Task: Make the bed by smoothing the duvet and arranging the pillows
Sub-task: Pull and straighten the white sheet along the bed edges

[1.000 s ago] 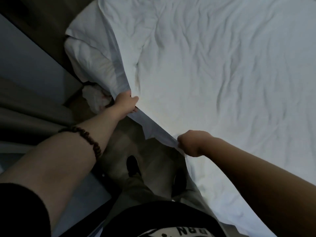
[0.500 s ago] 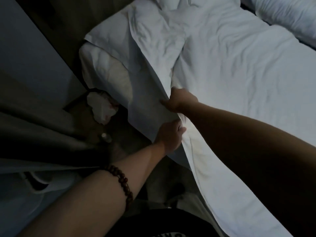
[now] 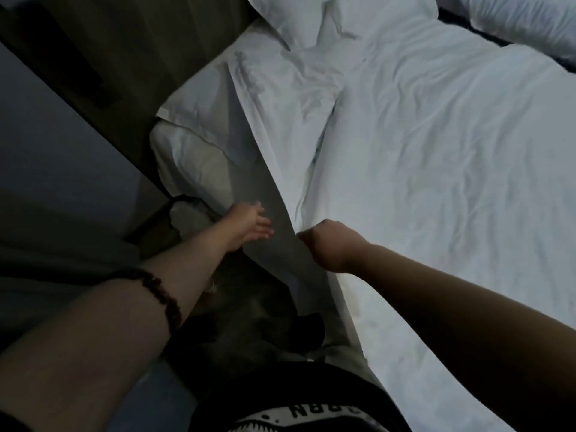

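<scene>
- The white duvet (image 3: 436,182) fills the centre and right of the frame. It lies across the bed, heavily creased. Its near side hangs in shadow down the bed's edge at lower centre.
- Toward the upper centre, the duvet's top corner is bunched and folded over itself. That is the roughest patch.
- A dark wooden panel (image 3: 140,57) runs down the upper left, beside the head of the bed.
- One pillow (image 3: 299,17) sits crumpled at top centre, touching the bunched corner. A second pillow (image 3: 526,20) lies at the top right, apart from the first.
- A padded white corner (image 3: 190,157) shows at centre left, under the overhang. I cannot tell whether it is mattress or pillow.
- The right hand (image 3: 330,244), just below mid-frame, is curled into a fist. Its fingers appear to pinch the duvet's side edge where it turns over the bed.
- The left hand (image 3: 246,226), just to its left, has its fingers (image 3: 265,227) stretched out. They lie against the hanging fabric and grip nothing.
- A bead bracelet (image 3: 165,297) circles the left forearm at lower left.
- Step in hand, as I judge it: straightening the duvet's near side. The pillows are not yet arranged.
- The next move probably calls for a firm outward pull on the edge, then flattening the bunched top corner.
</scene>
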A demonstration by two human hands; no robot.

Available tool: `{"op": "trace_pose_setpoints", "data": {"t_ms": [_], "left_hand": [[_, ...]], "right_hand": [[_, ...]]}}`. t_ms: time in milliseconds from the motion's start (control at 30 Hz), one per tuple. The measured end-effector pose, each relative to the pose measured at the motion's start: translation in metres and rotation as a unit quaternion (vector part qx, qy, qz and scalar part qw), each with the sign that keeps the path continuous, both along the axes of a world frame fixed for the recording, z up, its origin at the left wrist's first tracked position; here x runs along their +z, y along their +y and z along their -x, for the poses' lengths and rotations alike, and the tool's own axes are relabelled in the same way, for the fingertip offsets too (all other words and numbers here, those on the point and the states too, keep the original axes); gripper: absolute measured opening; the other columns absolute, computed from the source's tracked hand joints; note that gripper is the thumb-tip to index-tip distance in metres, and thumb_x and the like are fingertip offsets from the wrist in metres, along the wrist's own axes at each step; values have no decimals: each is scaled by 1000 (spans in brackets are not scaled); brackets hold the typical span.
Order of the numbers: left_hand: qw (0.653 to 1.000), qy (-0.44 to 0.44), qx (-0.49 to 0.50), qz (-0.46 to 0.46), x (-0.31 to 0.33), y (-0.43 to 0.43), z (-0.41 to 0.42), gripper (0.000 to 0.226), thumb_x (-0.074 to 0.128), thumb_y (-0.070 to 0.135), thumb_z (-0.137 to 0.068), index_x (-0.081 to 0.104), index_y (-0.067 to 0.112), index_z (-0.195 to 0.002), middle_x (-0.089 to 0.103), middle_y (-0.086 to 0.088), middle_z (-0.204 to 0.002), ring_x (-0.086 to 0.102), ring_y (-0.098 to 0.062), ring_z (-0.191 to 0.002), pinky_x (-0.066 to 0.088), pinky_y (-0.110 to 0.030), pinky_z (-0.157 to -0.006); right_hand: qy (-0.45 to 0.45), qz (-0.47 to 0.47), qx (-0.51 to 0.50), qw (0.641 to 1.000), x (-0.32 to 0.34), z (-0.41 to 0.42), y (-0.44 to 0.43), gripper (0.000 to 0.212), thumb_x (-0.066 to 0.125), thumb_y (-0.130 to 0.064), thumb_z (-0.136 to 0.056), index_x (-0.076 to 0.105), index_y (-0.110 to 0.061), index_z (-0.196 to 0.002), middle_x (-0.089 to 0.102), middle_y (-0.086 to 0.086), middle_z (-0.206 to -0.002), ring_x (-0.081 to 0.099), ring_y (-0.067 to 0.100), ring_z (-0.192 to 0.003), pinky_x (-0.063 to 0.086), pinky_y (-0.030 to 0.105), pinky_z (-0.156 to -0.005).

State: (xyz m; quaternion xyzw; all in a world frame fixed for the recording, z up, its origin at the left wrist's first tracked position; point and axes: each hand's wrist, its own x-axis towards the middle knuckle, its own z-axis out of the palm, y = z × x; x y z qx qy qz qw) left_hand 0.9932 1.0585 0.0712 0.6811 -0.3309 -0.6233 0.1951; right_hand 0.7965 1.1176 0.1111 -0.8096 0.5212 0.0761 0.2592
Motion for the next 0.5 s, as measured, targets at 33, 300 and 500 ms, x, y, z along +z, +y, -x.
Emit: {"op": "trace_pose_setpoints", "data": {"t_ms": [33, 300, 500], "left_hand": [[1000, 1, 16, 4, 4, -20, 1, 50, 36, 39, -108, 42, 0, -139, 60, -24, -124, 66, -31, -82, 56, -33, -66], [997, 50, 58, 2, -1, -118, 40, 38, 50, 39, -103, 58, 8, -124, 72, -6, -100, 71, -19, -84, 56, -31, -57], [997, 29, 63, -26, -40, -175, 45, 13, 55, 18, -103, 63, 8, -106, 71, -6, -100, 69, -18, -78, 59, -31, -56]], "right_hand": [[-9, -1, 8, 1000, 4, 6, -2, 37, 46, -13, -91, 69, -26, -117, 69, 8, -102, 66, 30, -93, 53, 34, -74], [-73, 12, -19, 997, 5, 22, -4, 37, 48, -13, -86, 69, -26, -113, 69, 6, -92, 65, 28, -83, 56, 38, -70], [-67, -17, -72, 995, -10, 32, -15, 30, 43, -19, -80, 67, -18, -97, 68, 2, -82, 62, 23, -74, 55, 40, -64]]}}
